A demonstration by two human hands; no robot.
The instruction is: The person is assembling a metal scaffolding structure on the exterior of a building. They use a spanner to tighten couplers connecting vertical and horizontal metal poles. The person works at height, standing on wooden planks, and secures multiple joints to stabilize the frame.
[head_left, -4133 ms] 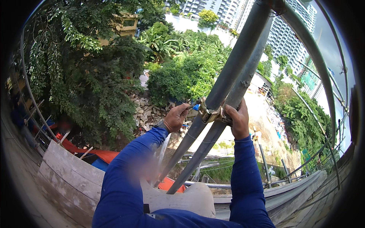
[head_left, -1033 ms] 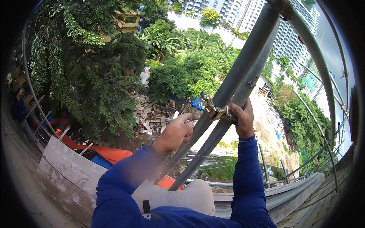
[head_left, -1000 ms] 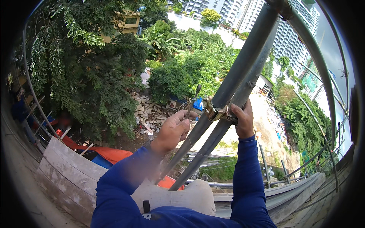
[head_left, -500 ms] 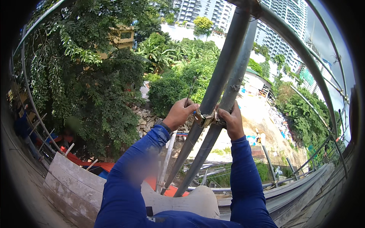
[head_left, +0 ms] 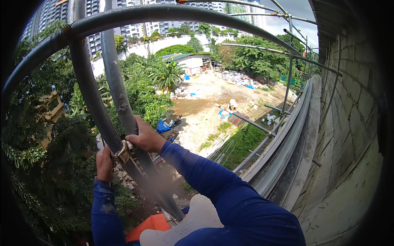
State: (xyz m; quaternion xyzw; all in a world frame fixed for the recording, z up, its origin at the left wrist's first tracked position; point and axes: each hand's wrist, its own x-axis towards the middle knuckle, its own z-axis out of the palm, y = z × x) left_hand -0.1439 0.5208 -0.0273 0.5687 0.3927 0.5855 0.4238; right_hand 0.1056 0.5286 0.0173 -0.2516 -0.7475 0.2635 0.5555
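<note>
Two grey steel scaffold tubes rise side by side at the left, a nearer tube [head_left: 88,78] and a second tube [head_left: 119,92] just right of it. A metal scaffold clamp [head_left: 123,154] sits around the nearer tube. My left hand [head_left: 104,165] is closed at the clamp's left side; what its fingers hold is hidden. My right hand [head_left: 146,136] wraps the second tube just above the clamp's height, its thumb side close to the clamp.
A horizontal tube [head_left: 164,14] crosses above my hands. Long planks [head_left: 287,151] run along a block wall [head_left: 349,123] at the right, with more scaffold tubes [head_left: 262,49] beside them. Far below lie a dirt yard [head_left: 201,102], trees and rubble. Orange sheeting [head_left: 152,225] shows under me.
My view has swung right, bringing the wall and planks into sight. Both hands remain at the clamp and tubes. A thin dark rod seen in my left hand no longer shows.
</note>
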